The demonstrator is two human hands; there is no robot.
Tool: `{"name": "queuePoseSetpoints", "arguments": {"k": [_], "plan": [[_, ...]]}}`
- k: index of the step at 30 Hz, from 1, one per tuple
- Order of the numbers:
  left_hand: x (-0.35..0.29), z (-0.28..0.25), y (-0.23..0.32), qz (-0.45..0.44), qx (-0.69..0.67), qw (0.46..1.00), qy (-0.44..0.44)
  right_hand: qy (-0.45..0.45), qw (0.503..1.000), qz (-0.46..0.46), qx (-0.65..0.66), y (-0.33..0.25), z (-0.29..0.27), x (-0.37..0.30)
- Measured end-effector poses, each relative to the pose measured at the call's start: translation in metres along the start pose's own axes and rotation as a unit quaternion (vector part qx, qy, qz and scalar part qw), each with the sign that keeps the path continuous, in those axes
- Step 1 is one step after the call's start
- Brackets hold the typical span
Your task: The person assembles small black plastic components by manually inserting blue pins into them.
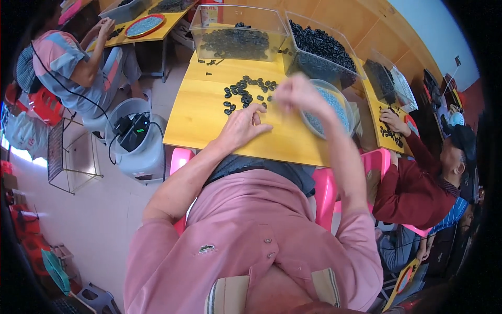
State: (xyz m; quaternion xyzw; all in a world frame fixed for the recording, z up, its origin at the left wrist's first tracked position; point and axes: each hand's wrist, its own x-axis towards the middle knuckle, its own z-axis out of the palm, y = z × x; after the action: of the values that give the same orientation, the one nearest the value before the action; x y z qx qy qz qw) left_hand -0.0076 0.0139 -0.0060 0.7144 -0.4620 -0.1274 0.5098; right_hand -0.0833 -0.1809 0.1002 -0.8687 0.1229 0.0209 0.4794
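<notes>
My left hand (pixel 243 127) rests on the yellow table (pixel 196 115), thumb spread away from the fingers. Its fingertips are beside a loose group of small black oval parts with holes (pixel 242 91), and one part lies at the index fingertip. Over the table's right side, my right hand (pixel 302 94) is raised and smeared by motion; whether it holds anything does not show. It is next to a round pale tub (pixel 312 127) of tiny light-blue pieces (pixel 332 104). Several small black pin-like pieces (pixel 210 63) lie farther back.
Two clear bins, one at the back left (pixel 217 30) and one at the back right (pixel 329 65), hold black parts. A co-worker in dark red (pixel 418 193) sits right; another person (pixel 78 68) works far left. A grey bucket (pixel 116 138) stands on a stool left of my table.
</notes>
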Motion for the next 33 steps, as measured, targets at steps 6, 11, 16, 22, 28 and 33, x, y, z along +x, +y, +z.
{"name": "queuePoseSetpoints", "arguments": {"k": [6,11,16,22,28,33], "plan": [[0.003,-0.002,0.000,0.069,0.070,0.990,-0.101,0.267,0.942,-0.203,0.026,-0.044,-0.047,0.052],[0.000,0.002,-0.007,0.156,0.164,0.964,-0.137,0.101,0.971,-0.065,-0.208,0.007,0.000,0.048],[-0.001,0.004,-0.007,0.168,0.168,0.964,-0.119,0.106,0.953,-0.001,-0.284,0.045,0.037,0.035],[0.000,0.005,-0.001,0.109,0.139,0.976,-0.125,0.130,0.943,-0.001,-0.306,0.059,0.050,0.033],[0.004,0.005,-0.009,0.009,-0.068,0.995,0.074,0.133,0.975,-0.070,-0.161,0.041,0.057,-0.003],[0.004,0.009,-0.014,-0.031,-0.163,0.985,0.043,0.114,0.989,-0.036,0.091,0.063,0.069,-0.014]]}}
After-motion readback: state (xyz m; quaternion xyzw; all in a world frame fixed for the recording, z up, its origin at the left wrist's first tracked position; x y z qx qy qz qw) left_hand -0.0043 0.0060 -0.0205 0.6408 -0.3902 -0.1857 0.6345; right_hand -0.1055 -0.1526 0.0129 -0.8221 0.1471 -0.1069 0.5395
